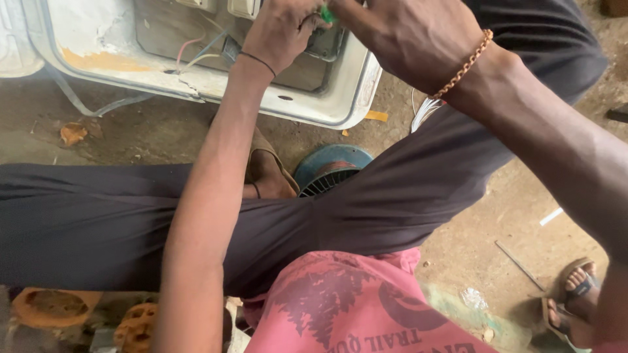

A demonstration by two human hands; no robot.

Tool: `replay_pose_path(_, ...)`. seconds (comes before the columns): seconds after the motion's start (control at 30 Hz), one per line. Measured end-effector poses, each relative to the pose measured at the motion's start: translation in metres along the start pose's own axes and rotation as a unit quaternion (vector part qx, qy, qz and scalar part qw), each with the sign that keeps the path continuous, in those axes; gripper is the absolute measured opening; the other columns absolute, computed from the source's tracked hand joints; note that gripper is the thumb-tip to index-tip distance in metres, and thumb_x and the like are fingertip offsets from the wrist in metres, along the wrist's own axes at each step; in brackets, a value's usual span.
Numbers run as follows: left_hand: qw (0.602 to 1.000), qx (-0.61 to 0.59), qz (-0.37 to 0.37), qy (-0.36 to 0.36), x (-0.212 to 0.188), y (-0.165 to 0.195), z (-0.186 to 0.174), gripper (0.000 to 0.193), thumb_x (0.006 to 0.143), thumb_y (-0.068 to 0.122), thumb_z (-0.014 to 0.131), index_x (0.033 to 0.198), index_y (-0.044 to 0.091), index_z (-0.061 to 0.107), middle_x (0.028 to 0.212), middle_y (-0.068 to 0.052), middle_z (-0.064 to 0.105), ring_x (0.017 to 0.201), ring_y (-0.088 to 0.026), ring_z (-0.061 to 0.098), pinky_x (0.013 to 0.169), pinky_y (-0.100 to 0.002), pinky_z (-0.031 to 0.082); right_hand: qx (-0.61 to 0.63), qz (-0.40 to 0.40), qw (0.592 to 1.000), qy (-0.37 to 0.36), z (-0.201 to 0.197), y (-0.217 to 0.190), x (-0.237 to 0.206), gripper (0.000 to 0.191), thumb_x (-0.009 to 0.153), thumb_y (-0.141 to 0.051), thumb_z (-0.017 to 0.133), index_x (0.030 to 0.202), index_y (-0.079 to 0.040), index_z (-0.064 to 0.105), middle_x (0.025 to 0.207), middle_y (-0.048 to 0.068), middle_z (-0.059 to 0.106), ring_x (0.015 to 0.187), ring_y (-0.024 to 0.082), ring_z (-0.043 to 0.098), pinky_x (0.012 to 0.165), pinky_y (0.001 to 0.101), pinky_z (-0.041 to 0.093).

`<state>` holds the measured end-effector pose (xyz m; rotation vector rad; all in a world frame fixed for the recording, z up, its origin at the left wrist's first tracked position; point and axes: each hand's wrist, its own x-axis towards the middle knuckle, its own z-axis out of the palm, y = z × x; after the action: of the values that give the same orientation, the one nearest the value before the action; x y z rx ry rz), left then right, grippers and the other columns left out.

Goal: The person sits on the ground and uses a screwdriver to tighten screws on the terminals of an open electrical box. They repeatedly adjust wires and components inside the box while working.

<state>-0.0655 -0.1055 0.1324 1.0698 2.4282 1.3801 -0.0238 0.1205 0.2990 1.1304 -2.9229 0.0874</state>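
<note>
My left hand [281, 33] reaches up to the open white appliance casing [327, 104] at the top of the view, its fingers curled at a small green part [326, 13]. My right hand [405, 36], with a gold chain bracelet on the wrist, is closed over the same spot from the right. Whether each hand grips the green part or only touches it is partly hidden by the fingers. Thin pink and white wires [190, 52] run inside the casing just left of my left hand.
My legs in dark trousers cross the middle, above a red printed shirt. A blue round fan-like part [330, 167] lies on the dirt floor under my knees. White wires [425, 111] hang by the casing. A sandalled foot [575, 294] is at lower right; orange blocks at lower left.
</note>
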Motion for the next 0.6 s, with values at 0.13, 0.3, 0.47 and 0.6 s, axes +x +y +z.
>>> replay_pose_path(0.13,0.999,-0.027,0.004,-0.017,0.001,0.0,-0.003,0.012,0.098,0.004,0.075,0.11,0.003,0.073,0.1,-0.014,0.073,0.093,-0.032,0.071,0.083,-0.043,0.056,0.007,0.032,0.999,-0.004,0.005,-0.007,0.004,0.027,0.117,-0.03,0.061,0.113,-0.004,0.064,0.083,0.006,0.063,0.069,0.016,0.061,0.058,0.0312,0.049)
replay_pose_path(0.3,0.999,-0.015,0.047,-0.003,0.005,0.007,-0.006,0.017,0.095,0.003,0.075,0.112,0.002,0.073,0.1,-0.016,0.073,0.094,-0.035,0.07,0.082,-0.046,0.054,0.011,0.117,0.985,-0.127,0.002,-0.014,0.024,0.042,0.11,-0.046,0.06,0.108,-0.004,0.066,0.074,0.009,0.063,0.059,0.022,0.061,0.049,0.0376,0.049)
replay_pose_path(0.47,0.999,0.023,0.025,-0.001,0.005,0.001,-0.006,0.011,0.093,0.002,0.076,0.1,-0.002,0.067,0.097,-0.018,0.07,0.095,-0.038,0.068,0.083,-0.046,0.055,0.092,0.049,0.993,-0.054,-0.009,-0.009,0.015,0.031,0.107,-0.027,0.067,0.115,0.003,0.064,0.078,0.012,0.062,0.061,0.024,0.063,0.048,0.0375,0.05)
replay_pose_path(0.6,0.999,0.013,0.041,-0.009,0.0,-0.006,-0.002,0.011,0.096,-0.001,0.076,0.104,-0.001,0.069,0.097,-0.02,0.069,0.095,-0.038,0.068,0.083,-0.047,0.054,-0.013,-0.025,0.998,0.051,-0.006,-0.01,0.005,0.018,0.104,-0.014,0.062,0.115,0.0,0.058,0.094,0.008,0.064,0.08,0.018,0.067,0.063,0.0288,0.053)
